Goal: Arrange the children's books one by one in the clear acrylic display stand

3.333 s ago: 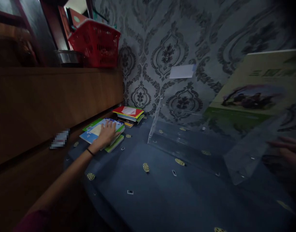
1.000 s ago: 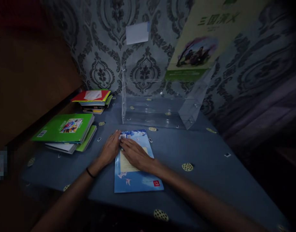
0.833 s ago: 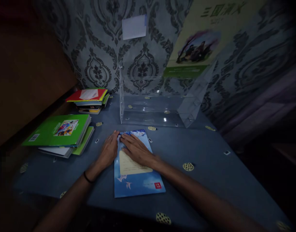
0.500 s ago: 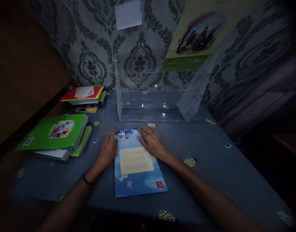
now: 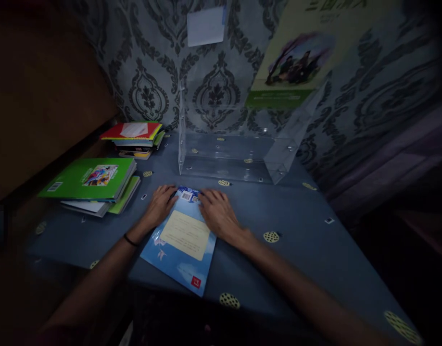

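A blue book (image 5: 186,228) lies flat on the table, turned at an angle, with a pale text panel, a barcode at its far end and a red mark near its near corner. My left hand (image 5: 161,204) rests at its upper left edge, fingers stretched forward and thumb side against the book. On the opposite edge, my right hand (image 5: 219,214) lies with its fingers extended, partly covering the book's upper right side. Neither hand is wrapped round it.
To the left is a stack of books topped by a green one (image 5: 91,179). Behind it sits another stack with a red book (image 5: 132,130) on top. A clear acrylic rack (image 5: 183,129) stands at the back, below a yellow-green poster (image 5: 278,98). The table (image 5: 296,269) has a patterned blue cover.
The book has turned on the table, its near end swinging left. Both hands have stayed at its far end, the right shifting slightly left. The camera view has shifted a little.
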A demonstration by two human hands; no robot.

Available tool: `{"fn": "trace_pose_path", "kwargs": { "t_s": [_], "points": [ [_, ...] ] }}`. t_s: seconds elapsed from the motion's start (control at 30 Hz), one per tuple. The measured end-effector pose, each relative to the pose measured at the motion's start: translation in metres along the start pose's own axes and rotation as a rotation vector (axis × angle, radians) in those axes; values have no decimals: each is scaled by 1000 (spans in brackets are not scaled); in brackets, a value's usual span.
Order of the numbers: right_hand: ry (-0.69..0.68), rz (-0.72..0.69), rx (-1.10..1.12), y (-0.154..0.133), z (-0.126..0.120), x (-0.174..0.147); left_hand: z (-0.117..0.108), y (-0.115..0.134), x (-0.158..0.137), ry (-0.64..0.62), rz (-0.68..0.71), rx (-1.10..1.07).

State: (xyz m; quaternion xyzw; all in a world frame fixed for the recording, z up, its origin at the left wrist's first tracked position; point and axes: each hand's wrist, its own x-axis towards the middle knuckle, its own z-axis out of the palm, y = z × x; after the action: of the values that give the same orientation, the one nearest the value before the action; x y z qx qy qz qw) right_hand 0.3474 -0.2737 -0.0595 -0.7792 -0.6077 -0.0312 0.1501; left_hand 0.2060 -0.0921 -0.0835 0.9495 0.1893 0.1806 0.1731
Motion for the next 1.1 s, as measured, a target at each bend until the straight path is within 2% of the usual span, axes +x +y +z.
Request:
{"fn": "trace_pose_path", "kwargs": {
  "t_s": [0.13,0.3,0.47,0.73,0.93,1.03,1.1],
  "points": [
    [-79,-190,157,-15,17,35,3,-3,0,19,28,-10],
    [-121,-219,204,-12,28,49,7,-10,1,78,94,-31],
    [-112,-165,244,17,21,26,11,-13,-1,99,85,-17],
    [-67,-90,299,66,3,-33,9,-12,1,61,65,4],
    [3,-42,239,77,-1,-59,2,-7,0,60,96,81],
    [19,-43,220,77,-1,-61,-1,7,3,65,149,200],
    [29,-43,218,77,0,-60,1,21,7,43,233,237]
  ]
}}
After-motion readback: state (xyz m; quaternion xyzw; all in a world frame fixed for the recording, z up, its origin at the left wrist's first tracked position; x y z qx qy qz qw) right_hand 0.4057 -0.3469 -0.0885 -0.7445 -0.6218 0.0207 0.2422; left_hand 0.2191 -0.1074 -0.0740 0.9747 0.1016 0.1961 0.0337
